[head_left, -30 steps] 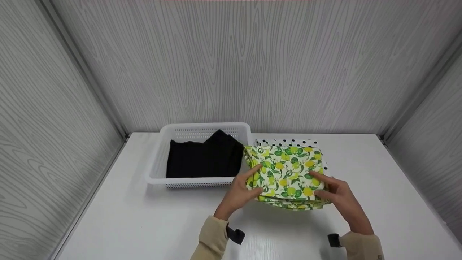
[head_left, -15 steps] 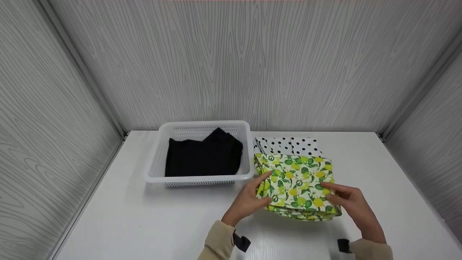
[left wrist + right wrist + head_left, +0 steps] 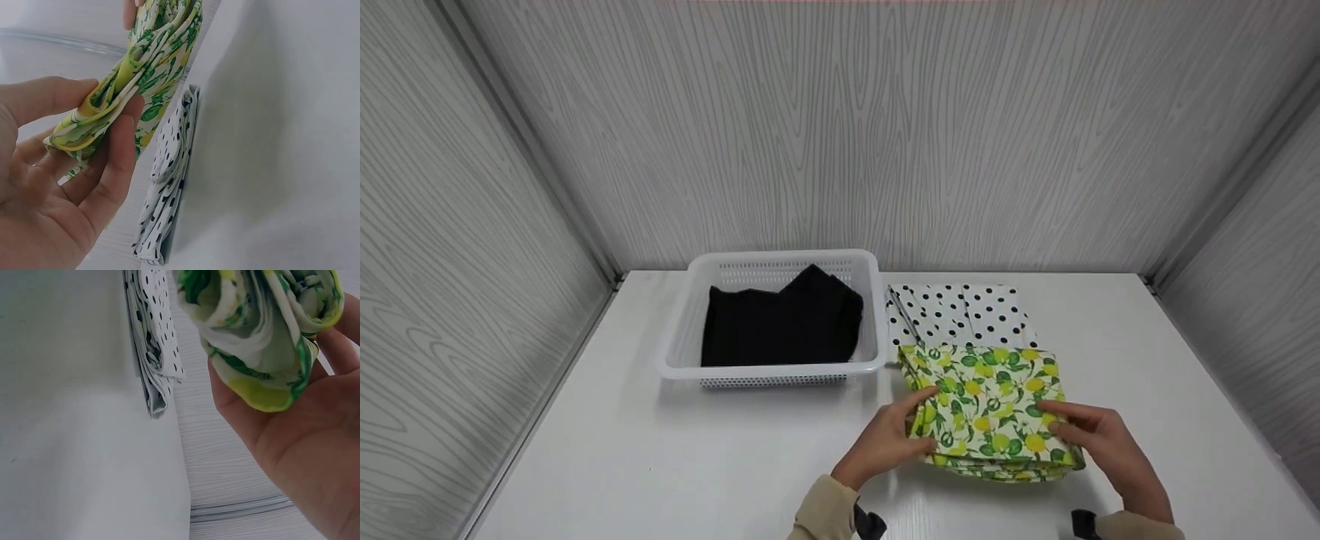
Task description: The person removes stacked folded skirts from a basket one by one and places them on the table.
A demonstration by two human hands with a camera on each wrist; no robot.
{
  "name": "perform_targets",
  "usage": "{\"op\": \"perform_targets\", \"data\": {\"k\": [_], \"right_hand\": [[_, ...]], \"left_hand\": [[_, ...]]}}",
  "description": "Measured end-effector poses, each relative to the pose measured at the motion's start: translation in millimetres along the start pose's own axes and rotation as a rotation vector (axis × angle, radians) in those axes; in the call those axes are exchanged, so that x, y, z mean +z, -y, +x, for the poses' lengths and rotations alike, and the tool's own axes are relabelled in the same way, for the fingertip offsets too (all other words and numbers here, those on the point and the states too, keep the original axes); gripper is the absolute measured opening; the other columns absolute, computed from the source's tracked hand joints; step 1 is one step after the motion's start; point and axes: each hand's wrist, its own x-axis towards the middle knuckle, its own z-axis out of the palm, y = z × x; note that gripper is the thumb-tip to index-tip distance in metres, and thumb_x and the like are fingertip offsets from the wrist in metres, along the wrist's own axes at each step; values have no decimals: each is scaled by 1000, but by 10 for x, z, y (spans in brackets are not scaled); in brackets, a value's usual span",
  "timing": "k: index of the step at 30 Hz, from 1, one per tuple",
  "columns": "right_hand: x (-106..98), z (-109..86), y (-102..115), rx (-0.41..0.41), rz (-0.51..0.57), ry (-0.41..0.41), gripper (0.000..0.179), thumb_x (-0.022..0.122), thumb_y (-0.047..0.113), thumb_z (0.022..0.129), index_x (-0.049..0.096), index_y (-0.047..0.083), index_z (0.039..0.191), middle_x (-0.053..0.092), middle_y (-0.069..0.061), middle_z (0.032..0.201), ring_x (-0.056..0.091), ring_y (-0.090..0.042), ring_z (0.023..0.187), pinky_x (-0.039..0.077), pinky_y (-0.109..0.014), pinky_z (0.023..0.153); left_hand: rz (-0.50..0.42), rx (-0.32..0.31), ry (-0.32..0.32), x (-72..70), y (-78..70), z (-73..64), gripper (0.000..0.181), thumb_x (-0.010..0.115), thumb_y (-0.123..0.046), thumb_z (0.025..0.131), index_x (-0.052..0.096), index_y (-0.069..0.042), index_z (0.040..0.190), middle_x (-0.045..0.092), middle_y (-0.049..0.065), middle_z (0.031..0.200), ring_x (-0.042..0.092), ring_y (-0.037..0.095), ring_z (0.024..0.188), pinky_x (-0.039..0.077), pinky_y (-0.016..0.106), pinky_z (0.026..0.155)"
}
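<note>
A folded cloth printed with lemons and green leaves (image 3: 990, 405) is held above the white table between both hands. My left hand (image 3: 889, 439) grips its left edge, thumb and a finger on top and other fingers beneath, as the left wrist view shows. On the opposite edge my right hand (image 3: 1099, 435) holds it the same way, with the folded layers (image 3: 253, 343) bulging in the right wrist view. Behind it a folded white cloth with black dots (image 3: 982, 311) lies flat on the table, its near part hidden by the lemon cloth in the head view.
To the left stands a white perforated basket (image 3: 675, 330) with folded black cloth (image 3: 780, 326) inside. The dotted cloth lies right beside the basket. Grey wood-grain panels (image 3: 840, 135) enclose the table (image 3: 660, 465) at the back and both sides.
Both hands have drawn the lemon cloth toward the person and slightly right, keeping their grip. More of the dotted cloth behind it has come into sight.
</note>
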Motion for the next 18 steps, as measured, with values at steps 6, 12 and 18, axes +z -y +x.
{"op": "perform_targets", "data": {"k": [6,12,18], "right_hand": [[15,28,-93,25,4,42,43,67,18,99,62,-4,136,62,-12,137,57,-4,108,49,-28,88],[64,82,-224,44,4,126,45,65,16,100,58,-7,137,57,-19,141,56,-8,117,49,-26,91],[118,163,-311,96,7,134,43,60,7,100,54,-9,140,48,-26,148,34,-47,142,39,-51,110]], "left_hand": [[-20,-56,12,27,93,-6,76,73,6,82,50,-14,151,66,1,129,68,9,95,55,27,80],[73,-125,26,35,196,6,78,76,2,80,49,-13,152,58,1,143,58,14,124,42,39,108],[113,-160,42,23,278,25,79,76,-1,80,47,-11,152,57,2,144,51,20,132,37,45,113]]}}
